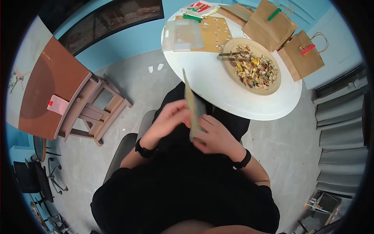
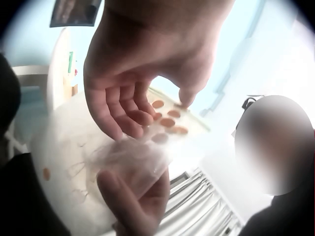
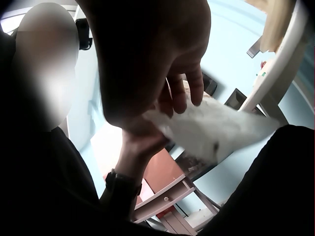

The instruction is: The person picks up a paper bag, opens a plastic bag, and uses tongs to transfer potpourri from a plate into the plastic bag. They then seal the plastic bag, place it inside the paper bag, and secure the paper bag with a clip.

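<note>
Held upright over my lap, a thin sheet (image 1: 190, 105) shows almost edge-on in the head view. Its face carries several orange-brown ovals in the left wrist view, with crumpled translucent film (image 2: 133, 160) across its lower part. My left hand (image 1: 169, 119) pinches the sheet from the left, thumb at its upper edge and fingers curled over the spotted face. From the other side my right hand (image 1: 214, 134) grips the lower part, its thumb (image 2: 115, 191) lying over the film. The sheet's pale back (image 3: 216, 128) is blurred in the right wrist view.
Ahead stands a white oval table (image 1: 194, 64) with a beige plate (image 1: 230, 45) of dried pieces and tongs (image 1: 235, 57). Paper bags (image 1: 269, 25), a brown printed card (image 1: 216, 33) and a clear sleeve (image 1: 183, 35) lie beyond. A brown-topped table (image 1: 58, 74) stands left.
</note>
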The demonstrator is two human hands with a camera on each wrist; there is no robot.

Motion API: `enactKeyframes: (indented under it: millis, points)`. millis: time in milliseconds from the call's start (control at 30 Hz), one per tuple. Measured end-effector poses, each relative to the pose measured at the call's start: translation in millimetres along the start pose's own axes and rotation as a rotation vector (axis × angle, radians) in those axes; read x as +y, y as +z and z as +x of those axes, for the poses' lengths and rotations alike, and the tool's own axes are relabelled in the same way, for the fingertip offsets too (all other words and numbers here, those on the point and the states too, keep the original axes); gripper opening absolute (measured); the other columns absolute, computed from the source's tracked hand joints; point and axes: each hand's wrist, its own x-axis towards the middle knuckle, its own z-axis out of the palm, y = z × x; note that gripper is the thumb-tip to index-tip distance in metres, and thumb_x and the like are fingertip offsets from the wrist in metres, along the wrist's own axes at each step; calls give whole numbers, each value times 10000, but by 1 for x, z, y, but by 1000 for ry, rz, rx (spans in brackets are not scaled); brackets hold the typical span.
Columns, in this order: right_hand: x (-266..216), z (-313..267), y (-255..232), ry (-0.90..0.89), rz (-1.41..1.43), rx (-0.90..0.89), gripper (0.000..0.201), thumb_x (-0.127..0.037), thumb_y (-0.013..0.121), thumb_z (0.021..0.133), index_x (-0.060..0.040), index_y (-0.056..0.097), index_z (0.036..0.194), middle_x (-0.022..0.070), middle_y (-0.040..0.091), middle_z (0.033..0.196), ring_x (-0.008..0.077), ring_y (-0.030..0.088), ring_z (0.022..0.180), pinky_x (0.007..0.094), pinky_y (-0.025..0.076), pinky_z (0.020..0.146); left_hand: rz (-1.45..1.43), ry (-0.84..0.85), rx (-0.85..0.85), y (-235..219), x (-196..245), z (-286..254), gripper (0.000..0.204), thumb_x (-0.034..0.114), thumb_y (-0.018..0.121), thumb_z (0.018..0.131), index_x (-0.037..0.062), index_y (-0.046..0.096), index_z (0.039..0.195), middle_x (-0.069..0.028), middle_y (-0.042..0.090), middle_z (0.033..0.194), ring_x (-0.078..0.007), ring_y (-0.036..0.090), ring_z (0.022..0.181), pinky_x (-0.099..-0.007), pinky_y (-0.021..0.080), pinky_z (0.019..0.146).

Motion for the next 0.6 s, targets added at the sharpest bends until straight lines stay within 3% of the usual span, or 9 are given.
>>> enactKeyframes:
  millis: [67, 100, 200, 267, 333, 367, 500, 600]
  points:
    - [-5, -3, -2, 59, 193, 82, 313, -222, 788, 853, -51, 654, 1078, 125, 623, 1088, 330, 621, 1022, 415, 528, 894, 159, -33, -129, 13, -4, 6, 148, 111, 673, 1001, 28, 593, 908, 16, 608, 860, -42, 549, 771, -231, 468, 690]
    - [-6, -9, -9, 85, 261, 183, 411, -345, 694, 958, -14, 641, 1194, 119, 654, 1139, 281, 640, 1075, 400, 504, 961, 198, -8, -148, 21, -5, 8, 151, 99, 694, 974, 35, 584, 892, 18, 598, 847, -55, 540, 770, -234, 457, 703]
    - [5, -30, 1, 504, 1065, 532, 490, -442, 549, 1040, -4, 632, 1244, 81, 664, 1097, 182, 635, 1020, 334, 496, 918, 439, 48, -252, 39, -5, 15, 236, 115, 766, 918, 47, 562, 819, 23, 568, 768, -64, 527, 741, -249, 444, 691]
    - [7, -37, -3, 695, 1073, 488, 533, -488, 431, 1085, -12, 670, 1100, 3, 643, 917, 69, 569, 836, 238, 445, 753, 501, 33, -277, 50, -12, 16, 306, 156, 812, 878, 56, 544, 768, -4, 570, 711, -107, 553, 680, -277, 453, 653]
    - [16, -50, -9, 786, 1029, 337, 509, -464, 443, 1089, -24, 687, 1011, -24, 624, 835, 41, 526, 754, 209, 400, 676, 585, 75, -329, 53, -20, 19, 322, 169, 818, 870, 61, 537, 757, -22, 574, 691, -140, 566, 649, -289, 457, 638]
    - [21, -59, -4, 840, 1044, 361, 487, -426, 446, 1096, -44, 691, 922, -51, 589, 754, 33, 475, 685, 206, 355, 625, 647, 104, -379, 52, -24, 21, 337, 237, 802, 882, 59, 539, 766, -43, 600, 725, -177, 588, 651, -313, 477, 619]
    - [23, -70, -13, 834, 1127, 293, 419, -335, 466, 1089, -33, 666, 877, -33, 593, 736, 42, 514, 674, 213, 402, 634, 744, 196, -467, 55, -30, 25, 340, 255, 796, 875, 69, 536, 761, -54, 600, 797, -222, 626, 758, -341, 494, 677]
    - [0, -50, -33, 831, 968, 277, 362, -262, 500, 1073, -19, 642, 845, -12, 619, 738, 50, 558, 676, 219, 446, 640, 750, 206, -509, 57, -31, 30, 316, 257, 784, 881, 72, 552, 773, -54, 607, 842, -236, 641, 813, -353, 505, 708]
